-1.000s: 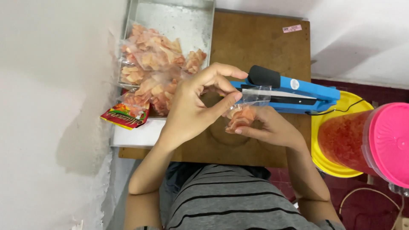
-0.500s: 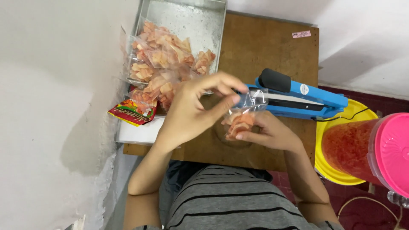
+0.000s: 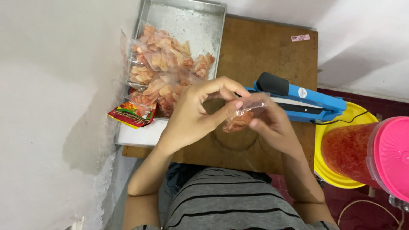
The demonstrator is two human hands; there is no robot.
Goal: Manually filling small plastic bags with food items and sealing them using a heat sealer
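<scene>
Fingers of left hand [image 3: 194, 115] and right hand [image 3: 272, 125] pinching small clear plastic pouch of orange chips [image 3: 240, 117] | rectangular metal tray [image 3: 187, 25] holding filled chip bags [image 3: 164, 70] | pink-lidded clear jar [image 3: 370, 155] holding red chips

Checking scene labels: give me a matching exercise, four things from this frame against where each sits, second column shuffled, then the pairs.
Things:
1. small clear bag of chips
2. blue heat sealer
3. metal tray
4. jar with pink lid

Places:
A. far left of the wooden table, holding filled bags
B. off the table's right edge, over a yellow plate
C. pinched between the left hand and right hand
D. on the table, just beyond the hands

Pairs: 1-C, 2-D, 3-A, 4-B
</scene>
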